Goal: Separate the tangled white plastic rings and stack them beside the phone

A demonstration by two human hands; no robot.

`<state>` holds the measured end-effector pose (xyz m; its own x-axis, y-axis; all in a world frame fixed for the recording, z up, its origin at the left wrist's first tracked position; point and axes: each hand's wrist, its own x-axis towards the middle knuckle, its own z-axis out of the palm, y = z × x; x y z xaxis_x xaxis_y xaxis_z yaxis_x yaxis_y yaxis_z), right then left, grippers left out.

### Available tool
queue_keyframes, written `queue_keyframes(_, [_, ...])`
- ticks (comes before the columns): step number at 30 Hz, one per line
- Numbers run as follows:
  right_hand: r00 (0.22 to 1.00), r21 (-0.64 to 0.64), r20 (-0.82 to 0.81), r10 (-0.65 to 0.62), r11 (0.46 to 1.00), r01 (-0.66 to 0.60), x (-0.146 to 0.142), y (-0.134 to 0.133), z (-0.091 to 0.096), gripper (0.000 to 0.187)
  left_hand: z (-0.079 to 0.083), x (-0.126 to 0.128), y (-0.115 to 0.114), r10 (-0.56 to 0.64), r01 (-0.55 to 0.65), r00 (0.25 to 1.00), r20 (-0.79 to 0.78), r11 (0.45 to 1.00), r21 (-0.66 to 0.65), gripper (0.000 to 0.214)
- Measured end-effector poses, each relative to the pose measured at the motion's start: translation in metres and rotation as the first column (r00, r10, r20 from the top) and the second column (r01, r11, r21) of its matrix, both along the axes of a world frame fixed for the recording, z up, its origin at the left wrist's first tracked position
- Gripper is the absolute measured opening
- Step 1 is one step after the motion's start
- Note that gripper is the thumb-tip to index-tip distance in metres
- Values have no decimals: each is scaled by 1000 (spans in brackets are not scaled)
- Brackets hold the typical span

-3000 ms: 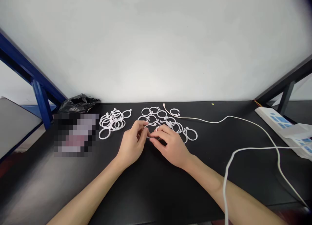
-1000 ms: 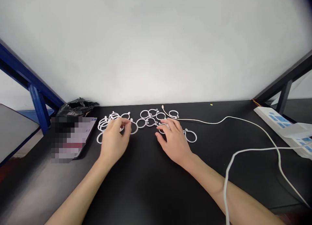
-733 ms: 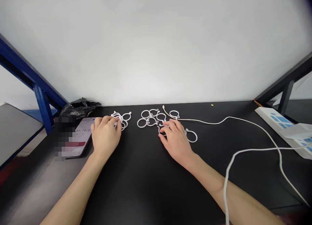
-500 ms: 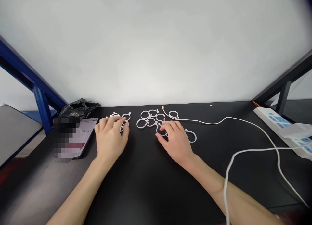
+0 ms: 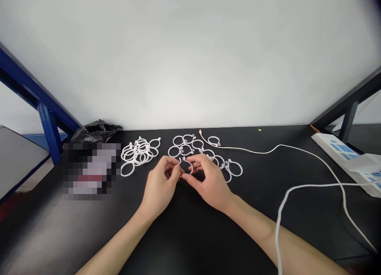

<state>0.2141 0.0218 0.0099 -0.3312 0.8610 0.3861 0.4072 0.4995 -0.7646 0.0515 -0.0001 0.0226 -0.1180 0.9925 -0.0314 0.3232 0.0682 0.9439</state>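
Carefully, my left hand (image 5: 160, 183) and right hand (image 5: 209, 182) pinch together on a white plastic curtain ring (image 5: 187, 167) at centre frame, which looks light and stiff, best held by its rim.

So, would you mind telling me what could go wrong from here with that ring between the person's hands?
The white plastic ring, pinched between the left hand and right hand, could slip and drop among the loose rings just ahead, possibly catching on them. The thin white cable running beside those rings might also snag one if a hand reaches across.
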Motion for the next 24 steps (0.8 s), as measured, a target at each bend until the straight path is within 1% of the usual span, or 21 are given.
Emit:
queue_keyframes(4, [998, -109, -35, -56, 993, 52, -2, 0, 1, 24, 2, -1, -1, -13, 11, 999, 51, 999, 35, 16])
queue_keyframes(7, [998, -165, -36, -48, 985, 41, -2, 0, 3, 18, 4, 0, -2, -20, 17, 998, 57, 998, 55, 17])
queue_keyframes(9, [998, -170, -32, -47, 985, 41, -3, -1, 5, 15, 4, 0, -3, -24, 22, 999, 39, 998, 59, 18])
queue_keyframes(12, [995, -156, -46, -83, 985, 75, -3, -4, 7, 13, 2, 1, -4, -27, 27, 1000, -11, 997, 73, 19])
queue_keyframes(17, [989, -145, -54, -137, 981, 127, -1, -4, 11, 10, 1, 4, -6, -19, 35, 993, -116, 990, 134, 19])
queue_keyframes(21, [990, -148, -67, -123, 983, 112, -2, -5, 10, 10, 0, 5, -6, -8, 42, 982, -189, 983, 178, 13])
queue_keyframes(24, [988, -159, -98, -116, 982, 100, -3, -8, 10, 11, -1, 5, -5, -7, 52, 978, -210, 976, 209, 9])
